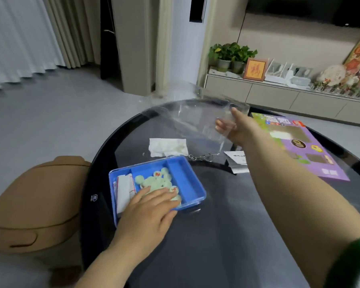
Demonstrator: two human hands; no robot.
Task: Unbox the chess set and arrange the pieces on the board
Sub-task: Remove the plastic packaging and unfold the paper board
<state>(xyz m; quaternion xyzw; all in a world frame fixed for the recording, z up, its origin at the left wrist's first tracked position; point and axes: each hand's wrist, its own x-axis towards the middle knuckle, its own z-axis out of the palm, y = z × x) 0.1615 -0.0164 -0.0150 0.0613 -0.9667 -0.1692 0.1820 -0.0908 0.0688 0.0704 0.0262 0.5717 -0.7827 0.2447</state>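
Lid-off stage of the unboxing, by the look of it. Best to lay the clear lid (195, 119) flat on a bare part of the table (216, 235), well away from the blue box (193, 183) and not on the tissue (167, 146) or the purple game box (299, 146), leaving room to spread the board. Held out over the far side of the table by the right hand (231, 126), thumb on top, fingers curled under one edge and visible through the plastic. Too blurred to judge its height above the glass.

Left hand (148, 206) spread flat, fingers straight, pressing on the pale green pieces (154, 179) in the middle compartment of the blue box, gripping nothing. Worth pinning the box this way while setting the lid down, to stop any sliding on the slick glass. After that, lift out the folded paper board (124, 187) first, tucked in the left compartment just beside the thumb, then the pieces.

Pieces and board both at the near left of the table, under and beside the left hand, well apart from the right hand and its lid.
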